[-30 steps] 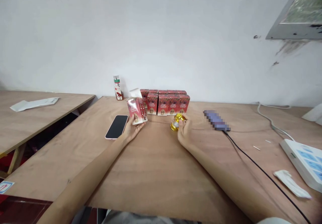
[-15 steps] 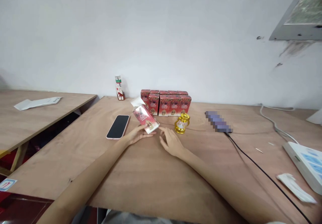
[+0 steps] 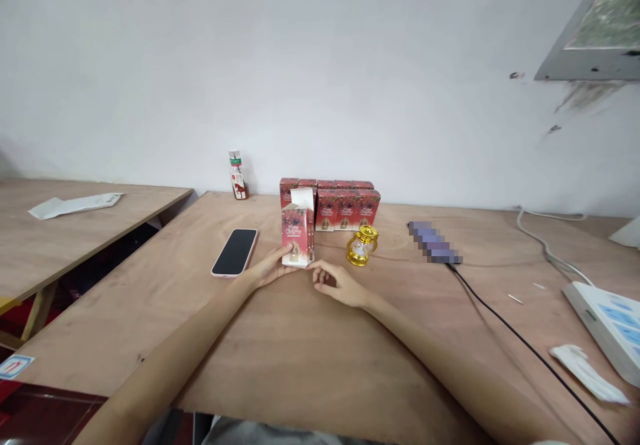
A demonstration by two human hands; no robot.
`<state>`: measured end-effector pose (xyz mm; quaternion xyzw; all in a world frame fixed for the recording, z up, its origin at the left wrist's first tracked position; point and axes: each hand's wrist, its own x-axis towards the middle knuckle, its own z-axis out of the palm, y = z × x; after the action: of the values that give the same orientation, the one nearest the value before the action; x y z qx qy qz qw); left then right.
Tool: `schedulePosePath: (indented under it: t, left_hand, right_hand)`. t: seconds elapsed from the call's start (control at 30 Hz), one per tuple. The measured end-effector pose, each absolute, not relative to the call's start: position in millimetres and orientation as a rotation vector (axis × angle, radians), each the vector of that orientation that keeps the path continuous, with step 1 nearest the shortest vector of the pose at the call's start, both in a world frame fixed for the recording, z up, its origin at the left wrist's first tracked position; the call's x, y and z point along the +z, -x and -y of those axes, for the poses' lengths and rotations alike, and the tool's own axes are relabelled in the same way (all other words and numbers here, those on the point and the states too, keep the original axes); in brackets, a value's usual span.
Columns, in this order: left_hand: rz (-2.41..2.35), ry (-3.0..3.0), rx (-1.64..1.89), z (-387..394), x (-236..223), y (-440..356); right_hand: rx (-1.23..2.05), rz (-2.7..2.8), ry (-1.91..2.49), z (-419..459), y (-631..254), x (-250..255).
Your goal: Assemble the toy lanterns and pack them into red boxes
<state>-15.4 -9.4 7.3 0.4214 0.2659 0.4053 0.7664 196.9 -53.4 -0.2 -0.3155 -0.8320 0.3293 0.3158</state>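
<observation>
In the head view my left hand (image 3: pixel 270 269) is closed round the lower left of a red Christmas gift box (image 3: pixel 295 231). The box is upright, and its white top flap stands raised. Its inside cannot be seen. My right hand (image 3: pixel 341 286) is by the box's lower right corner, index finger stretched to the base and the other fingers loosely bent, gripping nothing. To the right of the box, a small gold lantern (image 3: pixel 361 245) with a clear middle stands on the wooden table (image 3: pixel 300 358). Several matching closed red boxes (image 3: pixel 349 209) are lined up in rows behind.
A pink-edged phone (image 3: pixel 235 253) lies left of my left hand. By the wall is a small bottle (image 3: pixel 239 175). On the right are a blurred-out purple item (image 3: pixel 434 242) with a black cable (image 3: pixel 505 335), a white device (image 3: pixel 607 328) and a crumpled white cloth or tissue (image 3: pixel 587 371).
The box has turned from leaning left to upright in my left hand. My right hand has shifted slightly left and down, and its fingers have bent more. The lantern has stayed put.
</observation>
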Motion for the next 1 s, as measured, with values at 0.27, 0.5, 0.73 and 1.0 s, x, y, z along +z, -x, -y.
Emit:
schedulePosePath:
  t: [0.27, 0.5, 0.73, 1.0]
  left_hand:
    - [-0.572, -0.866, 0.999, 15, 2, -3]
    - [-0.637, -0.763, 0.930, 14, 8, -2]
    - [-0.591, -0.841, 0.909, 16, 8, -1]
    - [-0.529, -0.924, 0.822, 15, 3, 3]
  right_hand:
    - [0.534, 2.400, 0.887, 62, -190, 2]
    - [0.117, 2.511, 0.850, 70, -187, -2]
    - [-0.070, 2.512, 0.881, 72, -184, -4]
    - [-0.095, 2.379, 1.049, 71, -183, -11]
